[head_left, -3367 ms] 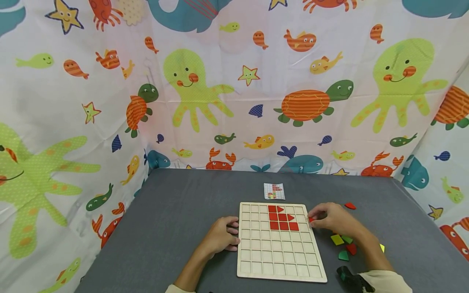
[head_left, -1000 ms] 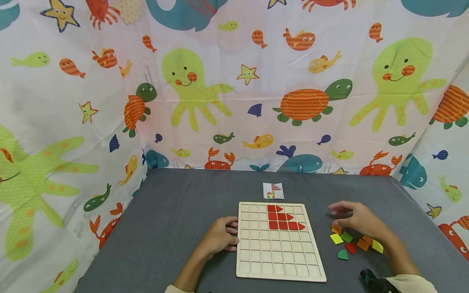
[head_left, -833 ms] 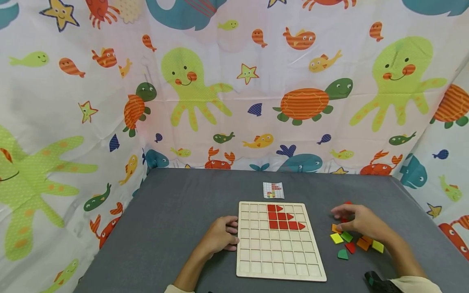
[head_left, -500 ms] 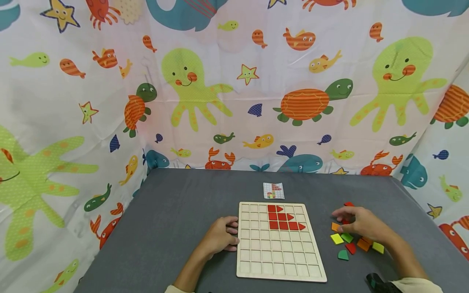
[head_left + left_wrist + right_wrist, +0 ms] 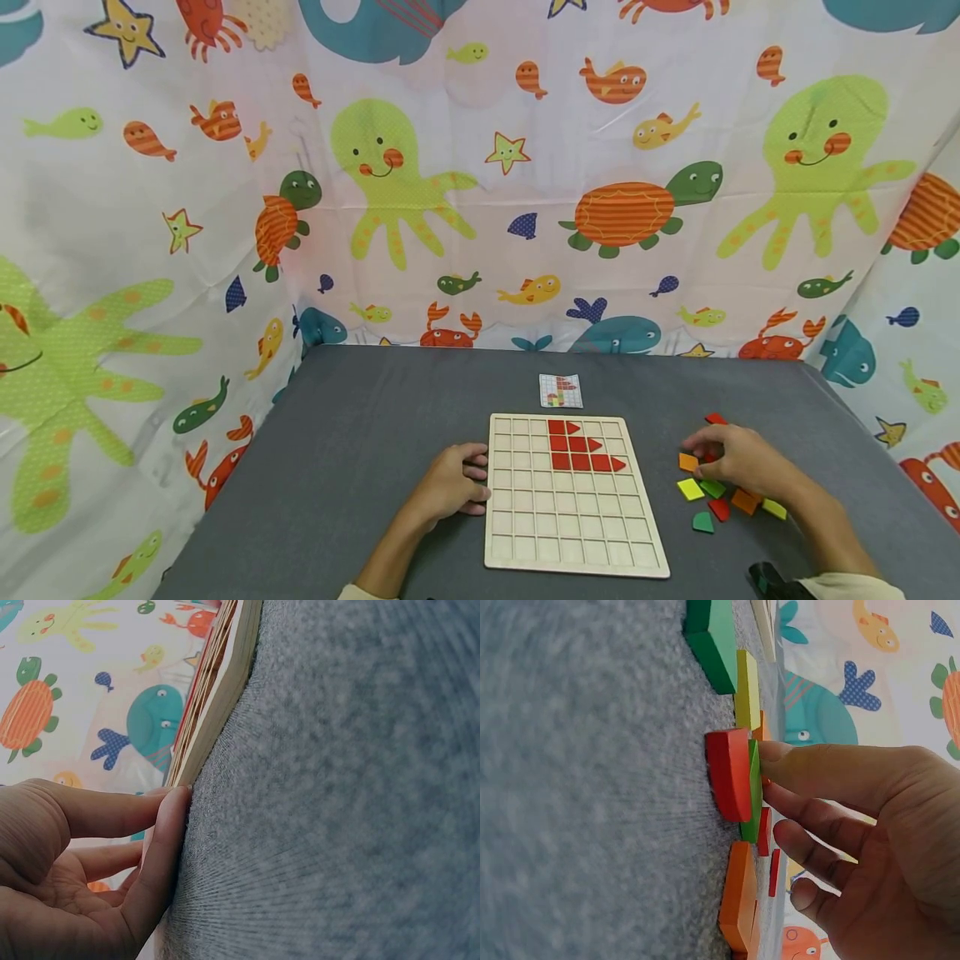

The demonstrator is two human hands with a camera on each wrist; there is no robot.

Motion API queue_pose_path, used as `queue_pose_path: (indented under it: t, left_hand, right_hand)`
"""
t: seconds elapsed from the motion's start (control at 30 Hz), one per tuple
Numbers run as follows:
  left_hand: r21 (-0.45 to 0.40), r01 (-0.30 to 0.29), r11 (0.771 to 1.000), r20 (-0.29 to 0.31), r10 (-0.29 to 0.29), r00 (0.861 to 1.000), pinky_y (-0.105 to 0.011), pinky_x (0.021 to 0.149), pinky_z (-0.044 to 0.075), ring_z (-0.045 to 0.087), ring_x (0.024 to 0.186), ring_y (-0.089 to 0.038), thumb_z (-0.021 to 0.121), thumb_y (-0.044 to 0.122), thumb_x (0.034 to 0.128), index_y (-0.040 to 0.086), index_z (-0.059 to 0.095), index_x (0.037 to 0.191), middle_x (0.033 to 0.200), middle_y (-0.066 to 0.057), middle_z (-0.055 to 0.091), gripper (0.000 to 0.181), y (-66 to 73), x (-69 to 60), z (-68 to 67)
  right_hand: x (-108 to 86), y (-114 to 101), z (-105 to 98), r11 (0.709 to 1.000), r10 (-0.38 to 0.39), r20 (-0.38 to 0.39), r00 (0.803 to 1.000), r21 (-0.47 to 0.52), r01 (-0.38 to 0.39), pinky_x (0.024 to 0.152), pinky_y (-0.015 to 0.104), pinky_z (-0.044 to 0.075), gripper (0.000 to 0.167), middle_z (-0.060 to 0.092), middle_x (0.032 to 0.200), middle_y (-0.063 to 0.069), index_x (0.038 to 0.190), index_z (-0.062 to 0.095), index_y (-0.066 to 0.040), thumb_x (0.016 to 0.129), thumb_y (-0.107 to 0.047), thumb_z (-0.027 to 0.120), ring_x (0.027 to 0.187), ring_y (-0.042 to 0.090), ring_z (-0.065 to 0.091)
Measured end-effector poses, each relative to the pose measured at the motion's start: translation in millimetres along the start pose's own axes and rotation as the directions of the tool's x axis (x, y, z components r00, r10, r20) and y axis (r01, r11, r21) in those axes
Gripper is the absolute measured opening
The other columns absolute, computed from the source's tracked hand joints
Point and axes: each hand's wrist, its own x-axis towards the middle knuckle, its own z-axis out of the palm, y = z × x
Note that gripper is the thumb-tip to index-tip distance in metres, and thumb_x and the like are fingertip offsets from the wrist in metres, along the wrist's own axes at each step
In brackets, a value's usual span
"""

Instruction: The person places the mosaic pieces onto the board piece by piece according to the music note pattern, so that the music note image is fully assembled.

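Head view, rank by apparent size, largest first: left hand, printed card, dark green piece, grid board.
1. Grid board
2. Left hand
3. Printed card
4. Dark green piece

The grey tabletop [image 5: 375,442] carries a gridded wooden board [image 5: 572,502], a small printed card [image 5: 561,391] and loose coloured pieces [image 5: 712,490].

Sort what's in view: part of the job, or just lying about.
Belongs, it seems:
pale wooden grid board
flat red square and triangular tiles set in it
loose red, orange, yellow and green tiles
white printed grid card

Only surroundings:
white sea-creature-print fabric backdrop
dark grey table
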Motion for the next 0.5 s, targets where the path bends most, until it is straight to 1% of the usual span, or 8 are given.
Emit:
queue_pose_path:
  t: [0.13,0.27,0.4,0.5]
  left_hand:
    - [0.0,-0.005,1.0,-0.004,0.005,1.0,-0.038,0.065,0.067,0.064,0.108,-0.027,0.074,-0.017,0.0805,-0.011,0.051,0.148,0.128,-0.019,0.06,0.071,0.0,0.3,-0.4]
    - [0.001,-0.008,1.0,-0.007,0.008,1.0,-0.038,0.065,0.067,0.064,0.107,-0.027,0.074,-0.017,0.0798,-0.011,0.052,0.147,0.127,-0.02,0.06,0.071,0.1,0.4,-0.1]
    - [0.002,-0.005,1.0,-0.008,0.005,1.0,-0.038,0.065,0.067,0.064,0.108,-0.027,0.074,-0.017,0.08,-0.011,0.051,0.147,0.127,-0.019,0.06,0.071,0.3,0.5,0.0]
    - [0.002,0.001,1.0,-0.009,-0.001,1.0,-0.038,0.065,0.067,0.064,0.108,-0.027,0.075,-0.017,0.0804,-0.011,0.051,0.148,0.128,-0.019,0.061,0.071,0.8,0.3,-0.1]
  right_hand:
    - [0.5,-1,1,0.999,0.016,0.003,1.0,-0.03,-0.016,0.065,0.027,0.051,0.03,0.067,0.091,-0.002,0.111,0.078,-0.007,0.086,-0.021,0.085,0.083,0.017,0.057]
    - [-1.0,-3,3,0.998,0.014,-0.017,1.0,-0.059,-0.015,0.067,0.028,0.05,0.029,0.067,0.091,-0.003,0.111,0.079,-0.007,0.087,-0.024,0.085,0.083,0.015,0.056]
    - [-2.4,-9,3,0.998,-0.005,-0.033,0.999,-0.059,0.003,0.069,0.028,0.05,0.03,0.067,0.092,-0.003,0.112,0.08,-0.008,0.088,-0.026,0.084,0.084,0.015,0.056]
    - [-2.0,-17,5,0.998,-0.036,-0.037,0.999,-0.055,0.033,0.07,0.028,0.052,0.029,0.068,0.095,-0.003,0.112,0.08,-0.009,0.088,-0.026,0.084,0.084,0.013,0.058]
